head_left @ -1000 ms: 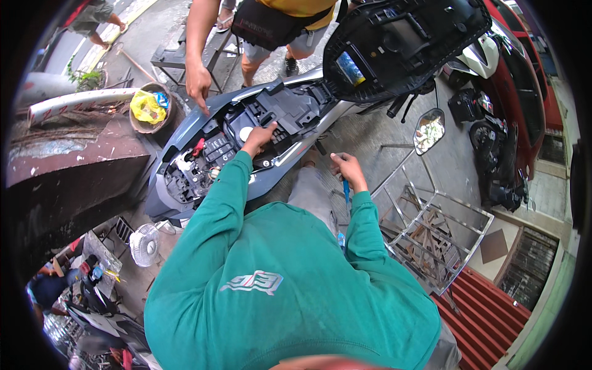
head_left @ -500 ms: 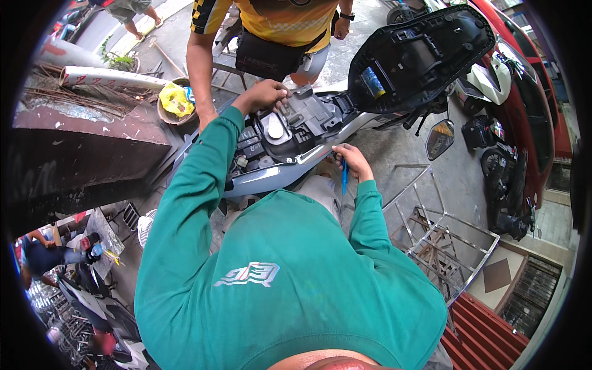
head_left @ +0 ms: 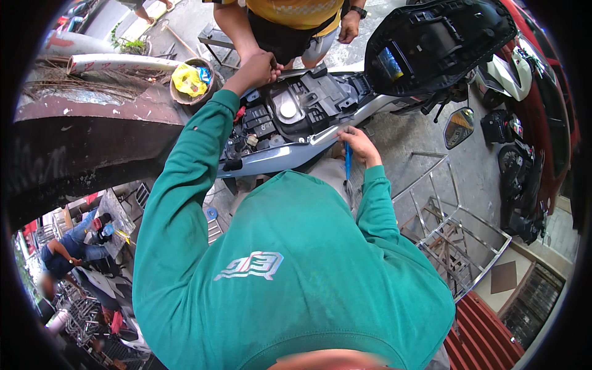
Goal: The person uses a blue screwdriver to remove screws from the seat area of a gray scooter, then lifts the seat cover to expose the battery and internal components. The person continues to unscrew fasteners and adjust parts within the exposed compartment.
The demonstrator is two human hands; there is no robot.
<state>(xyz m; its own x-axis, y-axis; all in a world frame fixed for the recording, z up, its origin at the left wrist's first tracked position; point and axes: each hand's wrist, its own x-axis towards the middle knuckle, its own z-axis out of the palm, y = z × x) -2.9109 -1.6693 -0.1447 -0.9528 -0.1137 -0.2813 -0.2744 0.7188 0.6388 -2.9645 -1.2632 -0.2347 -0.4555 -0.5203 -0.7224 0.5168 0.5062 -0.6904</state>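
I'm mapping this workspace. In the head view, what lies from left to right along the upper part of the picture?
White pipe → basket with yellow bag → left hand on the scooter's open compartment → right hand holding a blue tool → raised seat → round mirror.

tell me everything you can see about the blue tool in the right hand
The blue-handled tool is slim and straight, likely a screwdriver; its handle looks like plastic. The right hand grips its upper end, so it hangs nearly vertical, pointing down beside the scooter's silver side panel. Its lower end lies over the grey trousers; the tip is too small to make out.
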